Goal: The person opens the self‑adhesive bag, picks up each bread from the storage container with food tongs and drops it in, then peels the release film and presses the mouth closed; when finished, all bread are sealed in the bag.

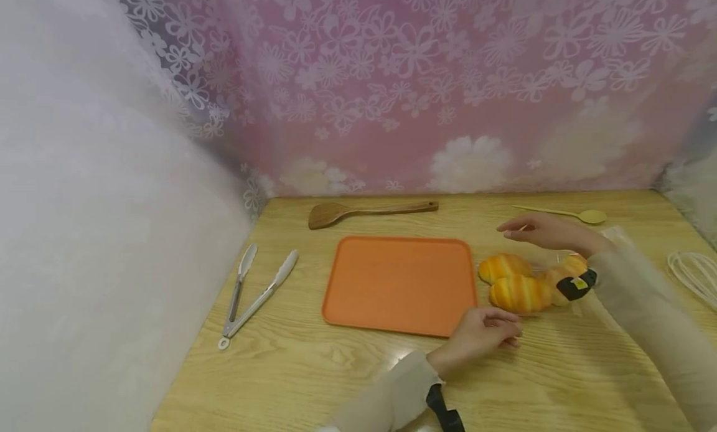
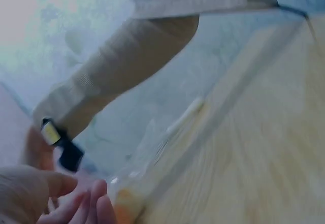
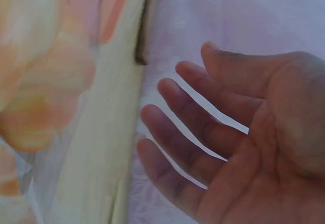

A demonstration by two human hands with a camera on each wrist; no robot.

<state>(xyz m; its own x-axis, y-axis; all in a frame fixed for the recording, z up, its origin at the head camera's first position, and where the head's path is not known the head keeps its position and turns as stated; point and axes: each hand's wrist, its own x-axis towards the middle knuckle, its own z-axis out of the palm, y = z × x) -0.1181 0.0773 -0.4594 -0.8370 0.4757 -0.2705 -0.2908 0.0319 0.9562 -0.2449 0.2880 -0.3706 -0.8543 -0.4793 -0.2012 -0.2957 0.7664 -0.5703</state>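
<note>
Several golden, striped bread rolls [image 1: 521,294] lie together right of the orange tray [image 1: 400,286], with clear plastic [image 2: 147,155] around them. My left hand [image 1: 482,335] is just in front of the rolls, by the tray's near right corner. Its fingers are loosely bent, and nothing shows between them in the left wrist view. Behind and above the rolls hovers my right hand [image 1: 546,230]. In the right wrist view its fingers [image 3: 188,132] are spread and relaxed, holding nothing. My right wrist and its black strap partly cover the rightmost roll.
A wooden spatula [image 1: 372,213] lies behind the tray. Spread metal tongs [image 1: 254,304] rest to its left. At the back right is a yellowish spoon [image 1: 590,216]. A coiled white cord [image 1: 694,273] sits at the right edge. Floral cloth [image 1: 392,108] hangs behind the table.
</note>
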